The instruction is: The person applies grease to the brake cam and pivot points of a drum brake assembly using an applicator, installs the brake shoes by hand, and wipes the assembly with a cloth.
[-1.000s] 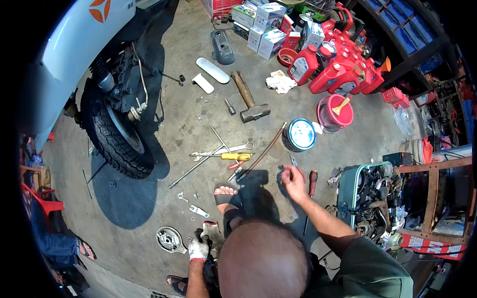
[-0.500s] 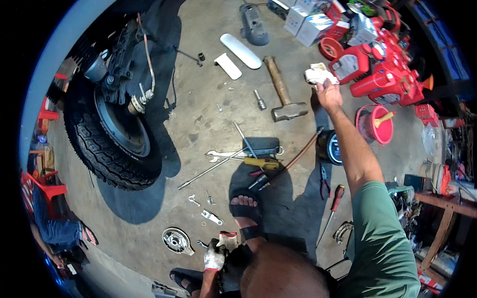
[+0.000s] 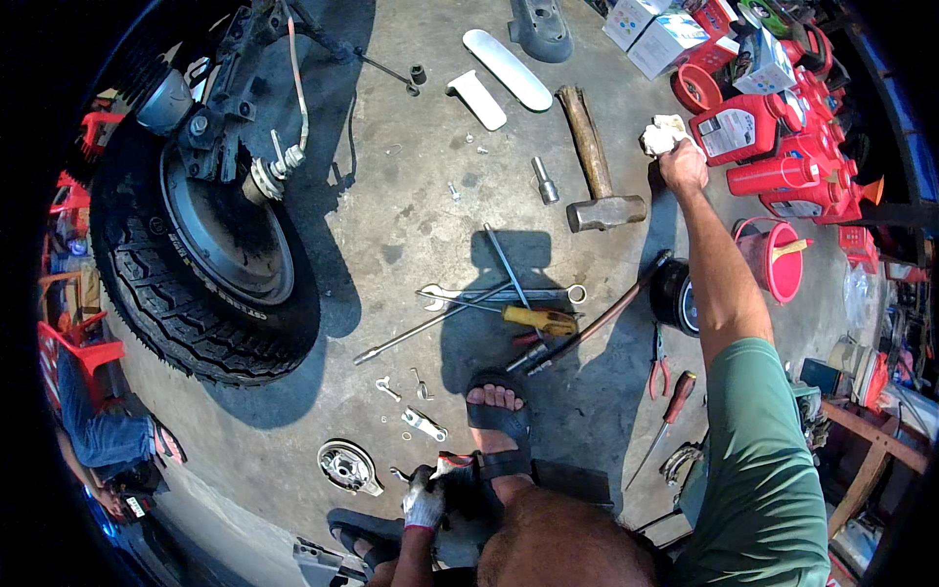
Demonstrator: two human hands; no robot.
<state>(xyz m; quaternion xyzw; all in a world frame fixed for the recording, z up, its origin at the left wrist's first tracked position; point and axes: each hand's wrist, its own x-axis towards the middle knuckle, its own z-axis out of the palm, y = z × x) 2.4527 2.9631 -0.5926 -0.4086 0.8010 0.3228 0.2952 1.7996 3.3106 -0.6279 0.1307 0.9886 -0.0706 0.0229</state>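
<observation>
My right hand (image 3: 684, 166) is bare and stretched far out. Its fingers are closed around a crumpled white rag (image 3: 665, 134) beside the red plastic bottles (image 3: 740, 127). Close to my legs, my left hand (image 3: 423, 505) wears a white and dark work glove. Its fingers are curled, and a small metal end (image 3: 398, 474) sticks out by them; what they hold is mostly hidden. A red-edged piece of cloth or glove (image 3: 456, 462) lies against that hand. Just beyond is a round brake plate (image 3: 348, 467) with a small metal lever arm (image 3: 424, 425).
A motorcycle wheel (image 3: 205, 264) stands at left. Across the floor lie a sledgehammer (image 3: 599, 161), a combination wrench (image 3: 509, 293), a yellow-handled screwdriver (image 3: 540, 320), pliers (image 3: 659, 364) and a red-handled screwdriver (image 3: 675, 399). A pink bucket (image 3: 781, 262) stands right. Another person's leg (image 3: 98, 416) shows far left.
The view has shifted, so most floor items sit farther right. My right hand has reached slightly farther away with the rag in it. My left hand stays near my legs.
</observation>
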